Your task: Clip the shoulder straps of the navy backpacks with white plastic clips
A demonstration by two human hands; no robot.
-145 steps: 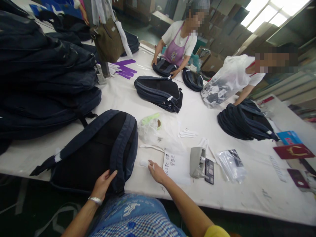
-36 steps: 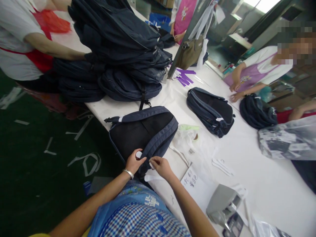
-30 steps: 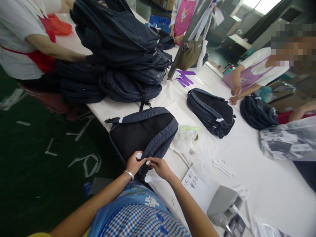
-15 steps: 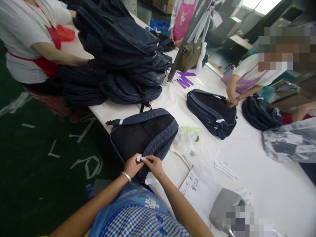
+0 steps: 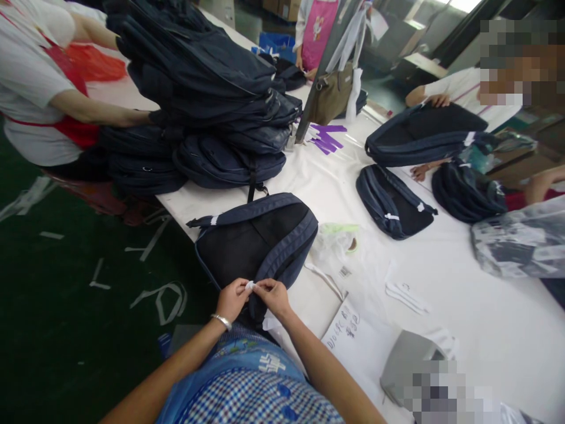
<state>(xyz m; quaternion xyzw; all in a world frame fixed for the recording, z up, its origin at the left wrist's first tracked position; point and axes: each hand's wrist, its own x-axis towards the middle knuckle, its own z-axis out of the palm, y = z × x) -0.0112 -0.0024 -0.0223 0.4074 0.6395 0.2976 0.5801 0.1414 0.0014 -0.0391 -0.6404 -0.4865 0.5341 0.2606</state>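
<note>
Left hand (image 5: 230, 299) and right hand (image 5: 273, 295) meeting fingertip to fingertip at the near end of a navy backpack (image 5: 256, 241), both pinching one small white tag (image 5: 249, 286) between them. Left hand, bracelet at the wrist, closed on the tag from the left; right hand closed on it from the right, just above the padded shoulder strap (image 5: 286, 250). Equally near the tag, neither hand ahead of the other. Backpack lying back-panel up on the white bench (image 5: 463, 306), long axis running away from the hands and slightly rightward, the top end pointing toward the stacked backpacks (image 5: 207, 106) farther along. Strap following the same line, from the hands up to the bag's far right corner.

Just right of the backpack: a crumpled clear plastic bag (image 5: 333, 247) with something green in it, loose white strips (image 5: 404, 293), and a handwritten paper sheet (image 5: 348, 330) close to the right forearm. Beyond these, a grey device (image 5: 404, 362), partly blurred. Across the bench, another navy backpack (image 5: 395, 203) lying flat, and a further one (image 5: 424, 132) held up by a co-worker. At upper left, a co-worker's arm (image 5: 97, 112) reaching into the tall pile. Purple strips (image 5: 326, 136) beside a leaning post; an olive shoulder bag (image 5: 331, 97) hanging from it. Paper scraps scattered on the dark floor (image 5: 66, 282).
</note>
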